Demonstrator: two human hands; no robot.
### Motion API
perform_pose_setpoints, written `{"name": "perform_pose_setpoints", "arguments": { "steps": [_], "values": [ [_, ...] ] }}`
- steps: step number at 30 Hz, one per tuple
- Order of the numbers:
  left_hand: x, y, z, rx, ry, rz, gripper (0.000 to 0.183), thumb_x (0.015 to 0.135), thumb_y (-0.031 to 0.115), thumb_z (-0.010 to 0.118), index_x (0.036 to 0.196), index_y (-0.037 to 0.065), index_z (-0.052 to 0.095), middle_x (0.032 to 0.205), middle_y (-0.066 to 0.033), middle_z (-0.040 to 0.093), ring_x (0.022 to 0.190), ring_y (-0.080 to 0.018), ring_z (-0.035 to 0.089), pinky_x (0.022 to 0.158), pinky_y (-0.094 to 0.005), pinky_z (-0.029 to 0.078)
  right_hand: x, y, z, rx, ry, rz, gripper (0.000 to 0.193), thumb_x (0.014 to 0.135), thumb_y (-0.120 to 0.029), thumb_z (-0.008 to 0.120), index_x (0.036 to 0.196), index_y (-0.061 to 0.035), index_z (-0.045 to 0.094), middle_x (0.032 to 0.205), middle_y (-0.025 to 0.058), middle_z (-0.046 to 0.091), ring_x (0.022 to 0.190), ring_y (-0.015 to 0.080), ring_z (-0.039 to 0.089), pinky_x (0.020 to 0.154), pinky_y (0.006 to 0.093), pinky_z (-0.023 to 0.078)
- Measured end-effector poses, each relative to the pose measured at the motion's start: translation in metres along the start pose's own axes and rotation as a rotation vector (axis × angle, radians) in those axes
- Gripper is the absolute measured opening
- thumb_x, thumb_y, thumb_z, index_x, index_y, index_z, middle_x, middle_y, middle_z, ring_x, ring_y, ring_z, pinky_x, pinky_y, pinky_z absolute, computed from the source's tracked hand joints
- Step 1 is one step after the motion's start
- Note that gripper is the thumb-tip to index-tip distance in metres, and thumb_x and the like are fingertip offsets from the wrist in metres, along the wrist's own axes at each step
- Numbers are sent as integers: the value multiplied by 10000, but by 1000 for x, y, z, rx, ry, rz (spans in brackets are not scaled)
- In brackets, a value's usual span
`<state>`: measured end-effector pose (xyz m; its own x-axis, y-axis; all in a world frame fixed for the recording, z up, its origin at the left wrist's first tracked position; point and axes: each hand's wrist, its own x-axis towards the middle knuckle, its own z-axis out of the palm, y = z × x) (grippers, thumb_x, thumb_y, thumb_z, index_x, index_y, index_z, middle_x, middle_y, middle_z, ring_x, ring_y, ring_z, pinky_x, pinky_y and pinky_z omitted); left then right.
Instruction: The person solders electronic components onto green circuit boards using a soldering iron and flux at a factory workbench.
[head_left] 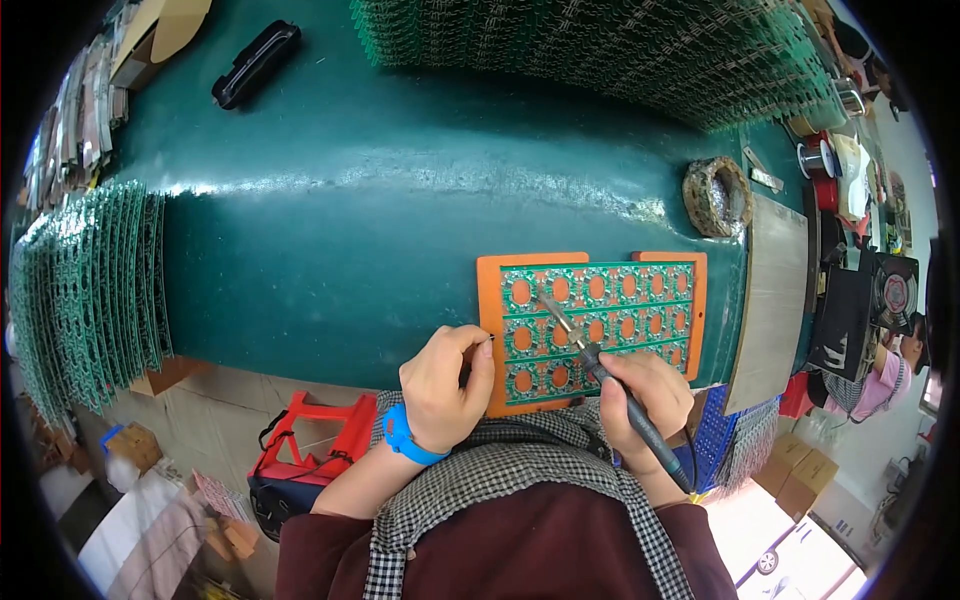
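Note:
A soldering iron (648, 432) is gripped like a pen in my right hand (655, 395). Its metal tip points down at the upper left part of a green circuit board panel (612, 309), which has rows of oval cut-outs. The panel lies in an orange frame (489, 300) at the table's near edge. Just left of that frame is my left hand (445, 385), with a blue band on the wrist. Its thumb and index finger are pinched together on a tiny dark bit, too small to name.
Many green panels stand stacked (600, 50) at the back, with another upright stack (90, 290) at far left. A brown tape-like ring (717, 197), a grey board (775, 290) and a black fan (893, 290) are on the right. A black case (257, 64) lies back left.

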<state>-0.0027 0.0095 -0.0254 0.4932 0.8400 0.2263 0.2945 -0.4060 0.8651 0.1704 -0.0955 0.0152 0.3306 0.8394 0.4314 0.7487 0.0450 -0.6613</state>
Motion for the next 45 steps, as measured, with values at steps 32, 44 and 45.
{"name": "perform_pose_setpoints", "arguments": {
  "steps": [32,44,45],
  "values": [
    [10,22,5,211,-160,117,205,730,-87,612,909,8,638,632,-69,505,517,-191,515,454,-301,410,-21,-12,-7,30,-8,13,127,710,-54,639,820,0,673,656,69,622,493,180,588,443,269,457],
    [-20,24,-6,123,-184,110,246,698,-70,646,933,-1,625,739,-88,552,601,-234,577,510,-338,471,-45,-16,-24,50,15,-77,110,704,-65,594,768,-2,658,605,57,587,482,186,565,463,289,455],
    [-20,26,-6,127,-180,110,224,712,-94,625,918,-5,624,728,-95,569,611,-231,593,525,-322,475,-46,-17,-23,51,4,-73,111,699,-64,595,767,-3,658,603,54,584,477,183,561,457,287,449]
  ]
}}
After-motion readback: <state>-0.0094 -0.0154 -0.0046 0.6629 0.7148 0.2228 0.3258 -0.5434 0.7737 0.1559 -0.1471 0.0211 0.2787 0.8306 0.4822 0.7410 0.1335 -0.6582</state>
